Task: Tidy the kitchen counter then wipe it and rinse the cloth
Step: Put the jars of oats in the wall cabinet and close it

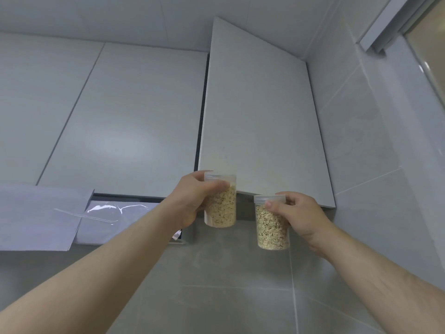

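Head view: two clear jars of oats are held up beneath a wall cupboard, the left jar (pixel 220 203) in the left hand's (pixel 192 201) grip, the right jar (pixel 272 225) in the right hand's (pixel 298 214). This looks like the tidying step; the cupboard door (pixel 260 116) hangs partly open, so next seems to call for lifting both jars inside.

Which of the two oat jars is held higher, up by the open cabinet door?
The jar in the left hand: left jar sits higher, its lid overlapping the cabinet door edge; the right jar hangs lower.
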`<move>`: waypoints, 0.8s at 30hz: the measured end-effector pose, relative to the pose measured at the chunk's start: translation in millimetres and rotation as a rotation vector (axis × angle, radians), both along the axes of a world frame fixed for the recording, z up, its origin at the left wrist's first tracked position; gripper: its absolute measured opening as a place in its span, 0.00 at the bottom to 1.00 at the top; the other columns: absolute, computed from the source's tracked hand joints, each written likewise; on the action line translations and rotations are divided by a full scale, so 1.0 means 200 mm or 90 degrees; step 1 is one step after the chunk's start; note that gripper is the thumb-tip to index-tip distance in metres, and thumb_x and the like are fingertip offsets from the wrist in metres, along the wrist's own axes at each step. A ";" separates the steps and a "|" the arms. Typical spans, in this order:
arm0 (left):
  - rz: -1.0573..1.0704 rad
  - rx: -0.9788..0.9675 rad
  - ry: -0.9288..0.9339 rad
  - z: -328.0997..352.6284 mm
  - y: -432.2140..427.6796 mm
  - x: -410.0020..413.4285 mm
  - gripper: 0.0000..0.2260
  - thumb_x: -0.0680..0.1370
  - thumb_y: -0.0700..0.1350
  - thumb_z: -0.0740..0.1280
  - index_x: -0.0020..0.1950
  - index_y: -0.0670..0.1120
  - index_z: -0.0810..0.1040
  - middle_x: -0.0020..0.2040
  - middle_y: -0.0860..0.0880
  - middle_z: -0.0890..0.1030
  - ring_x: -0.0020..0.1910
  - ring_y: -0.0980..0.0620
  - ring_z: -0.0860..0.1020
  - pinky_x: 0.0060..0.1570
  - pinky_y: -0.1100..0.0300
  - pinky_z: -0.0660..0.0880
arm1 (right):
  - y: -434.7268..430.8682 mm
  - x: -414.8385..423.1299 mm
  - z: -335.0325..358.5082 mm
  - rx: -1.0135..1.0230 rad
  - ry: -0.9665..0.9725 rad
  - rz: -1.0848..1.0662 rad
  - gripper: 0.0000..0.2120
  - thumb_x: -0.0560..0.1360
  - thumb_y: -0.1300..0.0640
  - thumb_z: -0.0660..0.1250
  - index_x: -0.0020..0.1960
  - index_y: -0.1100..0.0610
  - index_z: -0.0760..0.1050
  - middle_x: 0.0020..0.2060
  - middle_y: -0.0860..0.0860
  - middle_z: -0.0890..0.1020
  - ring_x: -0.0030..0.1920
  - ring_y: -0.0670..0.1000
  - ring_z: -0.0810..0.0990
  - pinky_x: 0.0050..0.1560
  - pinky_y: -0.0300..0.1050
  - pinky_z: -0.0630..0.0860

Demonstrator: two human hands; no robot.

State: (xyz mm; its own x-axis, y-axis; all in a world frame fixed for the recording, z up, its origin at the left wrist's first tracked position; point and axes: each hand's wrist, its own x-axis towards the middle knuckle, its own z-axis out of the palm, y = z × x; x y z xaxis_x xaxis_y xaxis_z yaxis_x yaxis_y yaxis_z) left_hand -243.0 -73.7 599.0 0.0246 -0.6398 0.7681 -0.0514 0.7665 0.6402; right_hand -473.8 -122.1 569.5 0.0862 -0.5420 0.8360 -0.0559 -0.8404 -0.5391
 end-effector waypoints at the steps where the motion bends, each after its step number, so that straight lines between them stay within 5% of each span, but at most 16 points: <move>1: 0.003 -0.011 -0.018 0.00 0.03 0.00 0.10 0.73 0.38 0.73 0.52 0.46 0.80 0.46 0.47 0.85 0.47 0.47 0.83 0.49 0.52 0.79 | 0.03 -0.01 0.01 -0.008 0.005 -0.003 0.06 0.71 0.60 0.74 0.47 0.61 0.83 0.43 0.56 0.86 0.42 0.51 0.84 0.41 0.43 0.77; 12: -0.015 -0.121 -0.163 0.04 0.44 -0.14 0.11 0.72 0.38 0.74 0.51 0.50 0.80 0.42 0.53 0.85 0.44 0.56 0.84 0.43 0.61 0.78 | 0.34 -0.17 0.08 -0.036 0.012 -0.014 0.14 0.71 0.58 0.75 0.56 0.58 0.81 0.47 0.53 0.86 0.46 0.51 0.84 0.39 0.40 0.75; 16: -0.041 -0.129 -0.171 0.03 0.55 -0.26 0.15 0.67 0.45 0.75 0.52 0.46 0.80 0.43 0.50 0.85 0.45 0.52 0.84 0.44 0.58 0.79 | 0.47 -0.26 0.09 -0.033 0.046 -0.009 0.12 0.70 0.60 0.76 0.53 0.57 0.81 0.45 0.53 0.86 0.43 0.49 0.84 0.37 0.39 0.74; 20: -0.066 -0.102 -0.141 0.04 0.64 -0.36 0.09 0.73 0.42 0.73 0.52 0.47 0.78 0.43 0.50 0.83 0.43 0.54 0.83 0.41 0.59 0.79 | 0.59 -0.37 0.10 -0.035 0.088 -0.023 0.21 0.63 0.56 0.80 0.55 0.55 0.81 0.48 0.52 0.86 0.49 0.52 0.85 0.48 0.46 0.80; 24: -0.103 -0.077 -0.142 0.06 0.73 -0.45 0.17 0.70 0.47 0.72 0.56 0.44 0.77 0.47 0.46 0.84 0.48 0.48 0.83 0.48 0.50 0.80 | 0.67 -0.48 0.10 -0.024 0.121 -0.019 0.28 0.63 0.57 0.81 0.61 0.56 0.78 0.56 0.49 0.82 0.52 0.49 0.83 0.44 0.37 0.78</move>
State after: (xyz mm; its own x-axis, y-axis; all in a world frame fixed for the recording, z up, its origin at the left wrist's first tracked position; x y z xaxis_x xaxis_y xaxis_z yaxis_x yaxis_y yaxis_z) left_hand -333.6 72.2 611.0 -0.2477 -0.5250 0.8143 -0.0519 0.8464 0.5300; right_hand -569.1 12.0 589.8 0.2279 -0.5151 0.8263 -0.1791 -0.8563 -0.4844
